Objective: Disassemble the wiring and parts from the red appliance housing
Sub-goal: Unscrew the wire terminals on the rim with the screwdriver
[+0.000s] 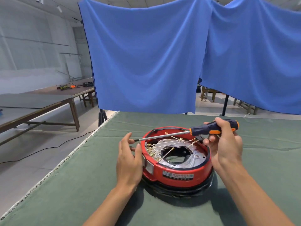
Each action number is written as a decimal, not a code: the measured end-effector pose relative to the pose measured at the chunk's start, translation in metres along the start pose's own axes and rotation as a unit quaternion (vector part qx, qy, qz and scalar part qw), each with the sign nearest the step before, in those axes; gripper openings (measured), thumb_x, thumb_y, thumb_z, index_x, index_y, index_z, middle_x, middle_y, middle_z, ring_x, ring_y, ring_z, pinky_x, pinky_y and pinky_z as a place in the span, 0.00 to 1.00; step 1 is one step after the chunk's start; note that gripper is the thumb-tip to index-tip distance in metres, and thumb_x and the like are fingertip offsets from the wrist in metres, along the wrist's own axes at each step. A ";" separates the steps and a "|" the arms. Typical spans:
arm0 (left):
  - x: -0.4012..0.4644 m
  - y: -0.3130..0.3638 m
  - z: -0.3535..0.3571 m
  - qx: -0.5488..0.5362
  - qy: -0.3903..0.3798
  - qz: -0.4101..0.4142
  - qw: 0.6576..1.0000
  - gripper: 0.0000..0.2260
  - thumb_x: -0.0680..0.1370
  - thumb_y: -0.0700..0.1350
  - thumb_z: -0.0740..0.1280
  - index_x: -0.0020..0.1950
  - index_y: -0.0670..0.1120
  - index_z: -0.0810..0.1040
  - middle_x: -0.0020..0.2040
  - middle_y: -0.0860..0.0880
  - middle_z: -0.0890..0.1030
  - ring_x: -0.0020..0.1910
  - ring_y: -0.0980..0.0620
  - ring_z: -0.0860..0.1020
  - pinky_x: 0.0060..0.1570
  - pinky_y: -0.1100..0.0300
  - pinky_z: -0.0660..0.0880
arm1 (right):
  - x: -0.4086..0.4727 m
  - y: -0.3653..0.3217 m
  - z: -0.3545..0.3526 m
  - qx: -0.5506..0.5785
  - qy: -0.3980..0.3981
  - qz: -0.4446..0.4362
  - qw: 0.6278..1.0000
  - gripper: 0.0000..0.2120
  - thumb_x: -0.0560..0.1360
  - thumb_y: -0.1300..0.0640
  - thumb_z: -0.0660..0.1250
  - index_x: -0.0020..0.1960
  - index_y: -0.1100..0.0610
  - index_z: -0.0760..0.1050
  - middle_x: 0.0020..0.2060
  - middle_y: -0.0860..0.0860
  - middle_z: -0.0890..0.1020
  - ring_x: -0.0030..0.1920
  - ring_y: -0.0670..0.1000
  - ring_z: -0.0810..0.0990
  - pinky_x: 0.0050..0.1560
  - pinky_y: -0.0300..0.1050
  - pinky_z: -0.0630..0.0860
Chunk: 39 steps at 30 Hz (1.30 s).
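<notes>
A: So, entry for this moment. The red housing [176, 168] sits upside down near the middle of the green cloth [81, 185], resting on a coiled black cord [179, 192]. Inside, white wires [164, 144] with brass ring terminals [150, 150] fan across a grey plate with a ragged centre hole.

B: Hands?

A: Left hand [129, 159] is spread, fingers straight, palm against the housing's left wall by a grey side panel [149, 167]. Right hand [224, 144] is curled round the black-and-orange handle of a screwdriver [187, 132]; its shaft lies level across the rim, tip pointing at the left fingers.

B: Is the tip engaged on a screw?

A: No, it hangs in the air just off the left rim.

B: Risks?

A: Judgement only: the tip is close to the left fingers, so a jab or slip could nick them. The housing rests on a soft cord coil, so pressing down may rock it and cam the tip out. The loose leads could snag the shaft and tear at a terminal.

B: Surroundings?

A: Blue curtains [146, 54] behind; wooden tables [48, 101] far left.
</notes>
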<state>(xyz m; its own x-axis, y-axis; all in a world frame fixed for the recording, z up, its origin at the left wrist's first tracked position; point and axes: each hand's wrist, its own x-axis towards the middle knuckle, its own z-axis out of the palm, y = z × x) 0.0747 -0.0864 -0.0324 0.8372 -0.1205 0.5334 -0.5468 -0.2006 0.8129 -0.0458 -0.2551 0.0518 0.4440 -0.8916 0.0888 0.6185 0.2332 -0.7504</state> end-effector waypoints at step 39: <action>0.002 -0.002 -0.002 0.109 -0.169 0.204 0.958 0.21 0.80 0.52 0.47 0.52 0.44 0.78 0.53 0.52 0.76 0.58 0.57 0.69 0.60 0.60 0.66 | -0.013 -0.031 0.038 -0.183 -0.047 -0.164 0.968 0.11 0.74 0.63 0.62 0.34 0.68 0.72 0.22 0.50 0.79 0.16 0.45 0.64 0.20 0.34 0.60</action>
<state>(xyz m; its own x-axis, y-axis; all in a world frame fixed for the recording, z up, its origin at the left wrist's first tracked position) 0.0773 -0.0839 -0.0322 0.5291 -0.5324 0.6608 -0.8454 -0.2637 0.4646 -0.0457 -0.2356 0.0985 0.3304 -0.8507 0.4087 0.4730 -0.2255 -0.8517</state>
